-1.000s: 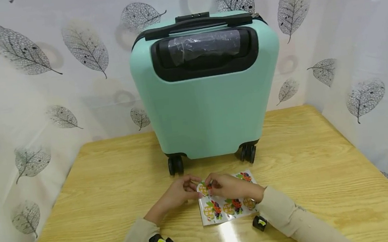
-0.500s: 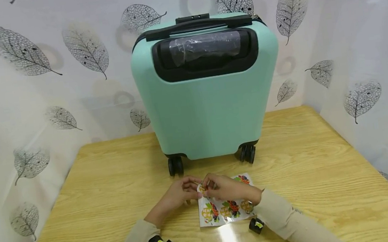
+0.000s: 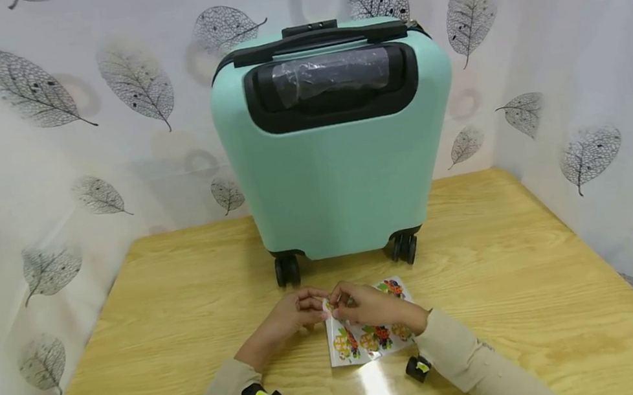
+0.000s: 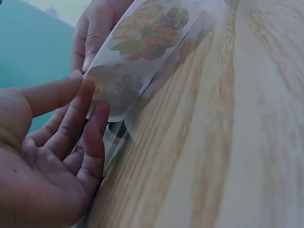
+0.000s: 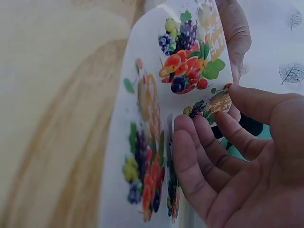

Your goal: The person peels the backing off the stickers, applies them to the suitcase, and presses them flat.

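A white sheet of fruit stickers (image 3: 369,351) lies between both hands near the front of the table, its upper left corner bent up. My left hand (image 3: 291,314) pinches that corner's edge between thumb and forefinger; in the left wrist view the other fingers (image 4: 92,152) are loosely curled below it. With thumb and forefinger, my right hand (image 3: 372,304) pinches the same corner at a fruit sticker (image 5: 216,105). Grapes, berries and orange lettering show on the stickers in the right wrist view. Whether the pinched sticker is separated from its backing, I cannot tell.
A mint-green suitcase (image 3: 344,181) stands upright on black wheels (image 3: 287,270) just behind the hands. The wooden table (image 3: 186,290) runs out to both sides. A pale leaf-patterned curtain (image 3: 159,150) borders the back and sides.
My right fingers have shifted slightly left at the sheet's corner. The sheet has bent up there, so less of its corner sticker shows. The left hand is nearly still.
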{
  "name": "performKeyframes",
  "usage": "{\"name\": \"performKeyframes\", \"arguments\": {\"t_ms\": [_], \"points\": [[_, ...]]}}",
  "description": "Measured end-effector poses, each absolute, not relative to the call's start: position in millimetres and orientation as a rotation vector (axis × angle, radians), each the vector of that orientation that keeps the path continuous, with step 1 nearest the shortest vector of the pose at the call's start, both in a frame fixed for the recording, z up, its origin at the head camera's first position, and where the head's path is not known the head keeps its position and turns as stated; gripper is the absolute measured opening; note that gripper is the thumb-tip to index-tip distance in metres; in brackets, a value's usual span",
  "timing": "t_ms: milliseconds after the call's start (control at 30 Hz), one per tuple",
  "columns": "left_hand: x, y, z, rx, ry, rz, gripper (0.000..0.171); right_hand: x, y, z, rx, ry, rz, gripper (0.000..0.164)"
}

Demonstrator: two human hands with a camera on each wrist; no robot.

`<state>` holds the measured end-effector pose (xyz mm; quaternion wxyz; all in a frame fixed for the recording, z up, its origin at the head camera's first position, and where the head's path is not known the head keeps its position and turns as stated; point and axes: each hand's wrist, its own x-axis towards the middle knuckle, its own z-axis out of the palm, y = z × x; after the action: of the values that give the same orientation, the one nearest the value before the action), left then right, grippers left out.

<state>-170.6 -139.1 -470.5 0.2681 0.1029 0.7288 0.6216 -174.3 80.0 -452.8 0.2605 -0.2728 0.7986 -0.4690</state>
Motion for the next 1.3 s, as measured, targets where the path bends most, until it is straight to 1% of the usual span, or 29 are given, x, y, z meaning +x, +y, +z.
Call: {"name": "performKeyframes", "arguments": {"t_ms": [200,633,967,1167,1300], "points": [[-169.8,-140.0,-473.9,0.253,1.971,1.701,0.045,-171.8,79.2,-452.2,-0.785,2.175,-1.259,0.027],[-169.6,-137.8,-473.1,0.249,2.005,1.699,0.040,-171.2,75.0,-450.4,-0.767,2.191,-1.255,0.022],[-173.4,-136.3,-473.4,0.288,1.991,1.705,0.042,-176.8,78.7,-451.1,-0.718,2.145,-1.294,0.022],[-173.8,-136.3,-474.2,0.312,2.018,1.707,0.041,-178.3,79.3,-450.5,-0.715,2.118,-1.326,0.023],[-170.7,-136.6,-474.3,0.291,2.019,1.697,0.040,-177.2,80.1,-453.2,-0.726,2.142,-1.312,0.020]]}}
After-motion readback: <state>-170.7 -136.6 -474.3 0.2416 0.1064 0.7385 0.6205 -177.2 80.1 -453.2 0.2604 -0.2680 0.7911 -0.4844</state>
